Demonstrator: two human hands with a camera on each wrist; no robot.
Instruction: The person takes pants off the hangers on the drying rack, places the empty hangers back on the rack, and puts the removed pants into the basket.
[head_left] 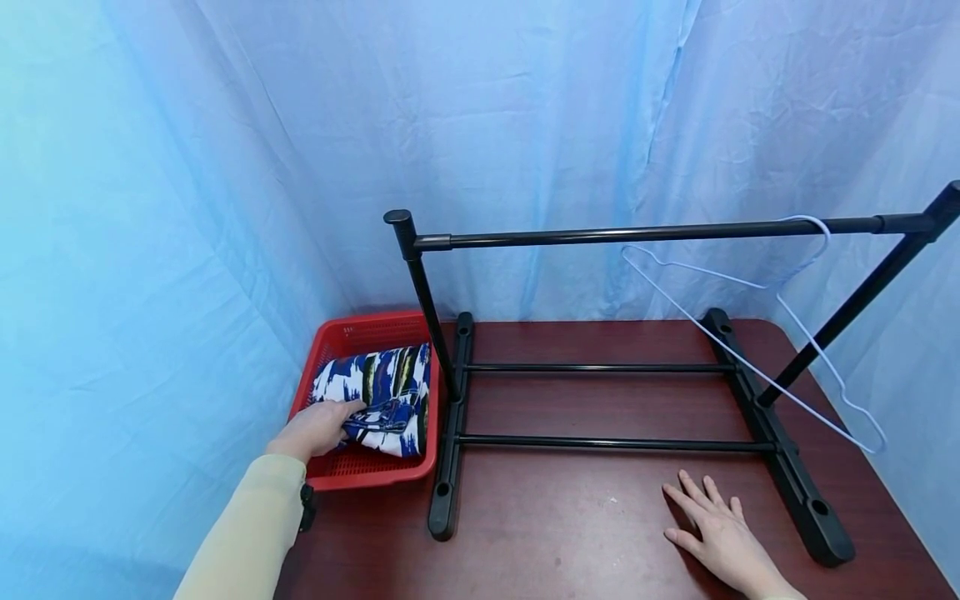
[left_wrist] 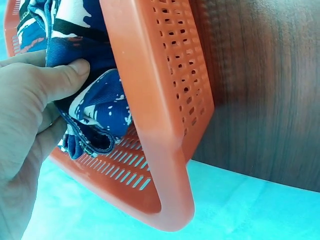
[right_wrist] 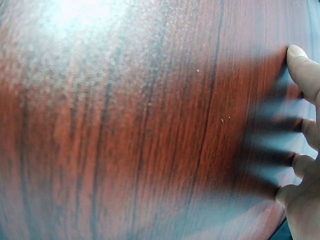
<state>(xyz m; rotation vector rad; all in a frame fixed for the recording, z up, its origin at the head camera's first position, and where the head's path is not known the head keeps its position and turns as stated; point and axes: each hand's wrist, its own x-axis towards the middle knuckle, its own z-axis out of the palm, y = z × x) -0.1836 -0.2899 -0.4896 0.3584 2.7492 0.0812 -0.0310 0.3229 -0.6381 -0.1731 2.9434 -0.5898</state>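
Observation:
In the head view a folded blue-and-white patterned garment [head_left: 393,379] lies in a red plastic basket [head_left: 371,479]. My left hand [head_left: 318,427] reaches over the basket's left side and pinches the garment's near left edge. From the left wrist, the thumb [left_wrist: 70,77] presses on the cloth [left_wrist: 92,55], with the other fingers partly hidden behind it; a stitched edge hangs in a loop below. My right hand [head_left: 716,529] is at the table's front right, fingers spread and fairly straight. The right wrist view shows its fingertips at the brown tabletop, holding nothing.
A black rack [head_left: 592,442] stands on the brown table [head_left: 570,517], just right of the basket. A pale lilac hanger [head_left: 701,268] hangs from the right part of its top bar [head_left: 555,237]. Light blue curtains [head_left: 487,125] surround the table's back and sides.

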